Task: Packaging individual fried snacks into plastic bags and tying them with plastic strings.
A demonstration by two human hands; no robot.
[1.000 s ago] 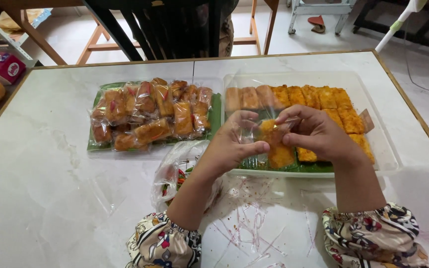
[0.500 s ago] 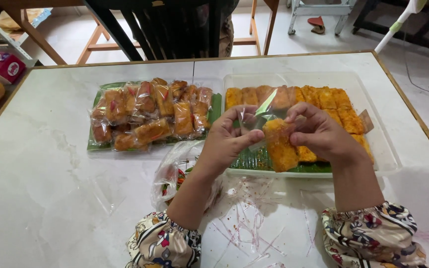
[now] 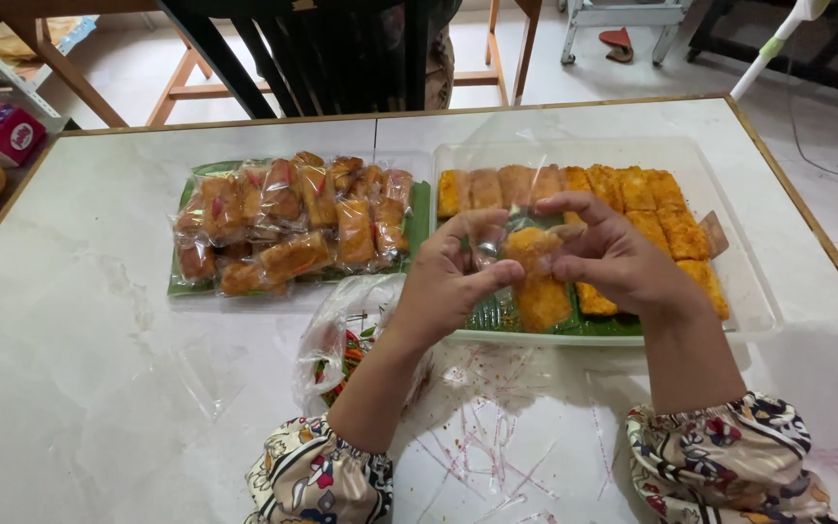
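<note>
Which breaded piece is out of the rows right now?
The breaded piece pinched between both hands above the tray's near edge; all others lie flat in rows.

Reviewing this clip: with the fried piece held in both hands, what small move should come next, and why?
Probably slide the breaded piece deeper into the clear wrapper. The left hand pinches the film open while the right hand grips the piece, and wrapped pieces already lie alongside.
</note>
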